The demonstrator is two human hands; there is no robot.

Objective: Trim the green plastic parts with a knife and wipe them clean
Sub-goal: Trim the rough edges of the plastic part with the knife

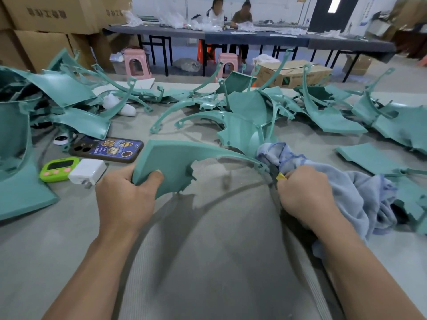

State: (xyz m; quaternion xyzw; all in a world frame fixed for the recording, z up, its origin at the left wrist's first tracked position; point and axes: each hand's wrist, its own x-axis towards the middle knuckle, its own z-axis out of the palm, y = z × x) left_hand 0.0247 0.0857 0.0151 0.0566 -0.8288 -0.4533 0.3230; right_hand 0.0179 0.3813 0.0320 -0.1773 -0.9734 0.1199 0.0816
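Your left grip (pixel 129 188) is clamped on the wide end of the green part (pixel 175 158). Your right grip (pixel 305 195) is closed round the knife (pixel 281 177) and cloth (pixel 351 192) at its thin arm. Beyond both grips, many parts (pixel 254 105) lie heaped on the surface (pixel 208 227), so most of the work looks left to do.

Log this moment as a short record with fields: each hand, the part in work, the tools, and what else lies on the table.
left: left hand grips the wide end of the green part, thumb on top
right: right hand closed on the knife at the part's thin curved arm
tool detail: only a yellow bit and a dark blade show
cloth: blue cloth bunched against the right hand
near left: phone, green timer, white charger
beyond: loose green parts piled across the table
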